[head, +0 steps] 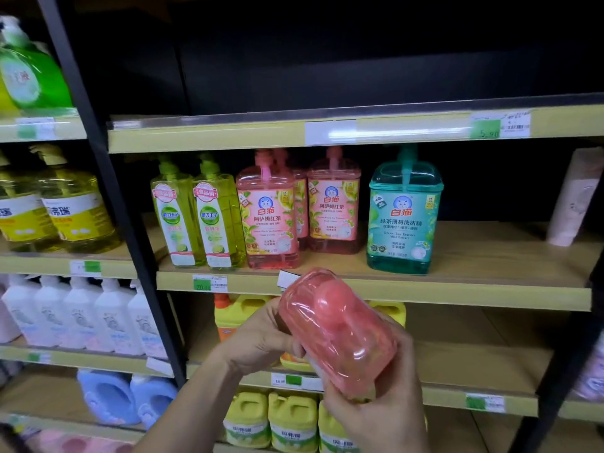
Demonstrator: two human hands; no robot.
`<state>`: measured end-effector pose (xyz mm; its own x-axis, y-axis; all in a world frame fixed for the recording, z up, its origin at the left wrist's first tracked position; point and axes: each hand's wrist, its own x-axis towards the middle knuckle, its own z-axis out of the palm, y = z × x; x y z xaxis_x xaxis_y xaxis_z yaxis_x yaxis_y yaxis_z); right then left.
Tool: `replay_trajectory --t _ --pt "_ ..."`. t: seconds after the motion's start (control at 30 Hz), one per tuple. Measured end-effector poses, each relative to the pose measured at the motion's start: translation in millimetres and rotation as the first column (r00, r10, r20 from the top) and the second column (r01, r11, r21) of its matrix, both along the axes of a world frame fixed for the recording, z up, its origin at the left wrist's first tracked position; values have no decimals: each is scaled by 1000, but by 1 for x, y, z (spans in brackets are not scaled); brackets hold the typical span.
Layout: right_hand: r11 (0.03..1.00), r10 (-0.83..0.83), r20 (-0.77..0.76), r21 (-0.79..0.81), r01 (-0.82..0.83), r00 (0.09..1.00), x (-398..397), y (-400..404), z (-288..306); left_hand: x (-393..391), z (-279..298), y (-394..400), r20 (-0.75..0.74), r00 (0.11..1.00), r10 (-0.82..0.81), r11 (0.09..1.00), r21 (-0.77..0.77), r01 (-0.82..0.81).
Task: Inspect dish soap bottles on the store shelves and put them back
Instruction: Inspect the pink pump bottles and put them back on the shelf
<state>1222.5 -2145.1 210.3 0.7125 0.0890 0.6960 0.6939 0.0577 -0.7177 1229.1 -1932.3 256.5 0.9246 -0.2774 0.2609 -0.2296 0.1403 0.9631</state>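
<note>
Both hands hold a pink dish soap bottle in the air in front of the shelves, below the front edge of the middle shelf and well apart from it. The bottle is tipped over so that its clear pink end faces the camera. The left hand grips it from the left side, with its fingers curled round behind the bottle. The right hand wraps it from below and from the right, its fingers curled up along the far side. On the middle shelf, near the front edge, stand two yellow-green pump bottles side by side and touching. Just to their right stand matching pink bottles, one at the front and others set farther back. A teal bottle stands alone to the right of them, with a gap between. A pale roll-shaped pack leans at the right end of the same shelf. Yellow jugs fill the lower shelf beneath the hands.
</note>
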Motion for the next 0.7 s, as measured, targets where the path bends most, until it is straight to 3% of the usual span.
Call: replay_trajectory --t 0.2,0.3,0.37,0.43,0.5,0.7 --pt "979 198 34 35 -199 980 17 -12 11 -10 25 2 17 1000 24 991 133 -26" --pt "974 215 7 71 -215 977 24 -16 12 -20 45 -4 78 997 -15 959 285 -8" --pt "979 188 6 81 -188 982 29 -18 9 -33 60 -10 180 984 -8 901 427 -71" --pt "983 159 50 86 -162 986 34 -22 6 -53 75 -17 385 923 6 820 526 -225" --pt "984 148 79 86 -155 986 38 -25 6 -73 86 -28 568 822 -23 762 543 -354" --pt "982 171 104 59 -178 980 37 -23 6 -83 88 -56 704 707 74 795 386 -467"
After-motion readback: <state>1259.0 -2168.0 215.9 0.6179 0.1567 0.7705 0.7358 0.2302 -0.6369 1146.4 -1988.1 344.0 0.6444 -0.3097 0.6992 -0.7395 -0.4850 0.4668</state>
